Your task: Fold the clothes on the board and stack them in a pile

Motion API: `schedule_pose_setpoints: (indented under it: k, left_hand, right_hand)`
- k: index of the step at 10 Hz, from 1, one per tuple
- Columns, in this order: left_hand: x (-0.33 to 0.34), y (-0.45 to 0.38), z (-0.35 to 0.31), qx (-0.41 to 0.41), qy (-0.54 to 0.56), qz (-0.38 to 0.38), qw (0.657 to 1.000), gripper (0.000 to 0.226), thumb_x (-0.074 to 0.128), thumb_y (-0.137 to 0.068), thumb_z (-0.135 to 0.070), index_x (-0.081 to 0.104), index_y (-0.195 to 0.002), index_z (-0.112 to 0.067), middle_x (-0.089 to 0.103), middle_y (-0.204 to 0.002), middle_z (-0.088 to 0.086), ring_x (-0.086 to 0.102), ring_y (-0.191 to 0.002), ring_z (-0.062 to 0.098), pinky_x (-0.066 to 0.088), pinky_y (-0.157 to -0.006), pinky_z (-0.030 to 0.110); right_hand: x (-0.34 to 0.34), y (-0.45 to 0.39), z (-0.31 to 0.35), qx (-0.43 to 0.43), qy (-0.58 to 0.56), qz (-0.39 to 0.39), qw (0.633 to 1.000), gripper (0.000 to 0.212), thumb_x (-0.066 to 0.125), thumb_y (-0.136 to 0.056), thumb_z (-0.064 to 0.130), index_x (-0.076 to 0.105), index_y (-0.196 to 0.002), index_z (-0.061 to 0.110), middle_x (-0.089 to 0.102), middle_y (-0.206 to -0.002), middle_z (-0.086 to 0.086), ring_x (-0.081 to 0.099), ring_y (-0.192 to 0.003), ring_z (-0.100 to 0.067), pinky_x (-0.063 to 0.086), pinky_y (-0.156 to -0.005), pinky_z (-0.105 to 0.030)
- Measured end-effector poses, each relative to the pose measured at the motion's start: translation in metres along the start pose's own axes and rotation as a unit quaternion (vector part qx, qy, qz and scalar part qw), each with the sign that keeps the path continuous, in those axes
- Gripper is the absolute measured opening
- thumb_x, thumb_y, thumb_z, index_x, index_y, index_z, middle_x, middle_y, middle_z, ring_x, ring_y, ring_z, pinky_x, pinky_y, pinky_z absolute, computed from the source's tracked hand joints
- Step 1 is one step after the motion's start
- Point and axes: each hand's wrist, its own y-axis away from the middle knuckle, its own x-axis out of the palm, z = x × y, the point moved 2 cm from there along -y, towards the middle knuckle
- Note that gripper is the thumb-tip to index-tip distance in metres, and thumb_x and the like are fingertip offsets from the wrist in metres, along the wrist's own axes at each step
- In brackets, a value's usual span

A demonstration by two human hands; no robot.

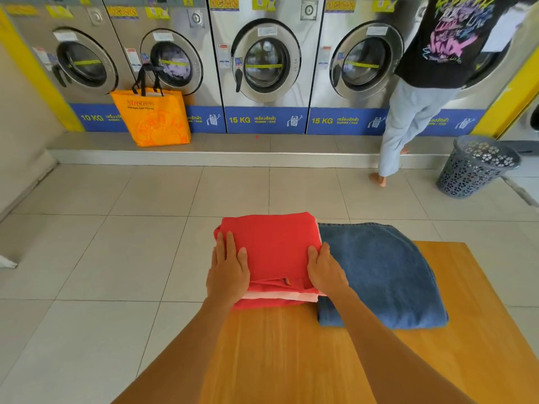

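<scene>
A folded red garment (274, 246) lies on top of a small pile with pink and red layers (280, 297) at the far left corner of the wooden board (291, 360). My left hand (229, 269) grips the red garment's left side, thumb on top. On its right side my right hand (325, 271) holds the edge the same way. Folded blue jeans (382, 272) lie on the board right beside the pile, touching it.
Several washing machines (264, 59) line the far wall on a raised step. An orange bag (153, 118) stands on the step at left. A person (431, 83) stands at the right machine. A dark perforated laundry basket (475, 167) sits on the tiled floor at right.
</scene>
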Motion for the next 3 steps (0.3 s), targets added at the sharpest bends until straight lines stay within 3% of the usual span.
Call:
schedule_pose_setpoints:
  k: [1, 2, 3]
  left_hand:
    - [-0.008, 0.027, 0.015, -0.026, 0.039, 0.042, 0.998, 0.062, 0.015, -0.104, -0.046, 0.008, -0.158, -0.017, 0.034, -0.155, 0.012, 0.046, -0.135, 0.033, 0.046, -0.105, 0.05]
    - [-0.028, 0.045, 0.038, -0.08, -0.024, 0.086, 0.993, 0.053, 0.016, -0.105, -0.04, 0.04, -0.142, -0.009, 0.063, -0.113, 0.01, 0.065, -0.102, 0.028, 0.055, -0.09, 0.043]
    - [-0.053, 0.059, 0.047, -0.1, -0.034, 0.087, 0.991, 0.039, 0.029, -0.104, -0.027, 0.059, -0.113, -0.003, 0.066, -0.1, 0.011, 0.063, -0.09, 0.026, 0.053, -0.082, 0.036]
  right_hand:
    - [-0.012, 0.024, -0.012, 0.008, 0.012, 0.041, 0.999, 0.051, 0.02, -0.105, 0.046, 0.047, -0.126, 0.008, 0.061, -0.122, -0.018, 0.059, -0.11, -0.037, 0.045, -0.097, -0.055]
    - [-0.023, 0.049, -0.016, 0.017, 0.022, 0.039, 0.999, 0.029, 0.031, -0.103, 0.031, 0.049, -0.111, 0.009, 0.064, -0.111, -0.018, 0.061, -0.1, -0.037, 0.049, -0.09, -0.05]
    - [-0.04, 0.075, -0.01, -0.015, 0.049, -0.014, 0.999, 0.011, 0.039, -0.096, 0.018, 0.047, -0.103, 0.015, 0.064, -0.096, -0.008, 0.062, -0.088, -0.031, 0.051, -0.076, -0.044]
